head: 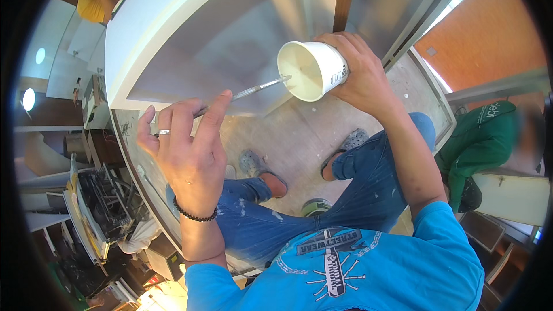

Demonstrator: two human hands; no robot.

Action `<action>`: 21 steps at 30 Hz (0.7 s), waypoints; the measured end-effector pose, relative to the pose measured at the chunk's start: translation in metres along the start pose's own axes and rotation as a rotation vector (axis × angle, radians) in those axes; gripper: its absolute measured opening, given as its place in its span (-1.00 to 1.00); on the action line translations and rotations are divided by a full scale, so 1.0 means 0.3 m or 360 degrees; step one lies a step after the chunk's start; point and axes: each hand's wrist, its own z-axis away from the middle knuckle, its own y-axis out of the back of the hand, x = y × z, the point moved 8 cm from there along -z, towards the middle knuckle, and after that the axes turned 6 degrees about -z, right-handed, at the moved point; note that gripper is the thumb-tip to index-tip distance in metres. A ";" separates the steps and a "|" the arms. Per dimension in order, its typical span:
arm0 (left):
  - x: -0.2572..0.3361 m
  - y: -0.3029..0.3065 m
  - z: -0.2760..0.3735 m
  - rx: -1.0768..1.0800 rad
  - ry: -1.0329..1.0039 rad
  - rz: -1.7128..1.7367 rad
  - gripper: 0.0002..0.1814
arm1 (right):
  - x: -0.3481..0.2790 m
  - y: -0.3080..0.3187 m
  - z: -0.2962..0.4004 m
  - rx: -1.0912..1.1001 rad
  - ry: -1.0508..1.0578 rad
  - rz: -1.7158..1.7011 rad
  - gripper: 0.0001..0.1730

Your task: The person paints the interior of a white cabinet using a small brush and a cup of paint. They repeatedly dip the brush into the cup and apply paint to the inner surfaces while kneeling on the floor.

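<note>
My left hand [185,151] grips a slim paintbrush [255,89], its handle passing among the fingers. The brush has a metallic ferrule, and its tip reaches just inside the mouth of a white paper cup [322,69]. Wrapped around the cup's far side is my right hand [360,80]. The cup tilts with its mouth towards the brush and me, showing a pale coating and a small amount of pale material inside. Behind the brush and cup stands a white curved frame [173,47] around a glossy grey panel [216,52].
Below are the floor [298,134], my clogs [255,163] and a green-and-black round container [316,206] between my legs. A person in a green top [479,138] bends at the right; someone in yellow [91,6] is at upper left. Stacked boards and clutter [99,207] lie at left.
</note>
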 end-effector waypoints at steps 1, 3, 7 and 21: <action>0.008 -0.001 0.002 -0.0013 -0.0006 -0.0017 -0.46 | -0.001 0.000 0.003 0.0007 0.0009 -0.0007 -0.32; 0.013 -0.003 0.000 -0.0021 -0.0014 -0.0021 -0.44 | 0.001 -0.003 0.003 0.0001 0.0013 0.0006 -0.33; 0.018 -0.007 -0.002 -0.0009 0.0002 -0.0002 -0.43 | 0.002 -0.004 0.004 0.0007 0.0035 -0.0008 -0.36; 0.170 -0.071 0.059 0.0092 -0.0147 -0.0010 -0.50 | -0.099 -0.116 0.026 -0.0283 0.0160 -0.0052 -0.24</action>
